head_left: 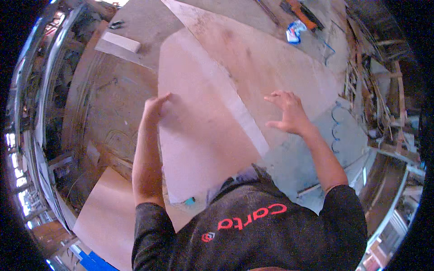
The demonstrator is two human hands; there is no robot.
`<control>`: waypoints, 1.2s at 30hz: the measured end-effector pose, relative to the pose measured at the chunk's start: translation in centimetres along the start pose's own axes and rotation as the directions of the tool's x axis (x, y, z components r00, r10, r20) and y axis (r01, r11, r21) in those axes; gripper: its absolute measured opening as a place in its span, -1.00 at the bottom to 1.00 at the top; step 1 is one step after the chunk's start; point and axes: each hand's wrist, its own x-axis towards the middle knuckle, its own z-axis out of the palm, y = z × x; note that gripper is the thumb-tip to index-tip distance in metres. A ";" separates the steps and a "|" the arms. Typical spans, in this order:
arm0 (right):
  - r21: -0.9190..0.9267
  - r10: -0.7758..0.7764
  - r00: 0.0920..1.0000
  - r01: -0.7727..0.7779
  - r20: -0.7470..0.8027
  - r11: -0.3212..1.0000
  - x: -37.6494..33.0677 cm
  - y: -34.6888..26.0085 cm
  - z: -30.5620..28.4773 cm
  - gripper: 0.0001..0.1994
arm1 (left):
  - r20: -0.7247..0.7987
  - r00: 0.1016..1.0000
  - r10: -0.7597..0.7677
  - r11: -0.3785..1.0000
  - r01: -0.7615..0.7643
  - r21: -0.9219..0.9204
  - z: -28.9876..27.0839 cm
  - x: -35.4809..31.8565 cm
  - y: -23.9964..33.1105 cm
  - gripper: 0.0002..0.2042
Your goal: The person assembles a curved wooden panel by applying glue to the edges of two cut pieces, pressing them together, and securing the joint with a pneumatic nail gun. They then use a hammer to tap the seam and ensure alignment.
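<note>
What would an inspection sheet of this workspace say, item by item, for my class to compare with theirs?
Surface: grey work surface, largely covered by sheets.
Job's things: pale sheet with a whiter strip along its right side; tan sheet, smudged brown, beside it.
Clutter: white-and-blue packet, orange-and-black tool and white block, all toward the far side.
Grip: left hand at the pale sheet's left edge, hold unclear; right hand open over the tan sheet, holding nothing.
Cables: blue coiled cord at right.
Surroundings: jumbled wooden strips at right; another sheet lower left.
</note>
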 end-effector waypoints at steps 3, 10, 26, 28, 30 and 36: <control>-0.065 0.052 0.993 -0.045 0.106 0.997 -5.2 -1.6 0.1 -0.08 | 0.008 0.999 -0.035 0.999 0.034 0.031 0.5 0.6 1.1 -0.57; -0.203 0.049 0.999 -0.052 -0.018 0.978 -7.7 -0.9 4.3 -0.07 | -0.003 1.000 -0.009 1.000 0.009 0.013 0.5 5.6 -1.5 -0.45; -0.261 0.016 1.000 -0.012 0.015 0.965 -8.0 -0.4 3.4 -0.22 | 0.167 0.984 -0.064 0.994 0.048 0.093 -3.7 -13.6 -16.1 -0.58; -0.207 0.030 0.997 -0.014 0.076 0.978 -7.4 -0.3 1.6 -0.31 | 0.159 0.984 -0.076 0.990 0.055 0.127 -4.0 -14.5 -17.3 -0.54; 0.105 0.083 0.995 -0.088 0.054 0.991 -5.3 2.3 -0.4 -0.42 | 0.094 0.992 -0.079 0.996 0.076 0.042 -3.3 -17.2 -15.9 -0.49; 0.337 0.236 0.912 -0.118 -0.334 0.934 8.7 14.3 -8.6 -0.65 | -0.064 0.996 -0.061 0.989 0.069 0.130 -5.4 -16.1 -23.5 -0.47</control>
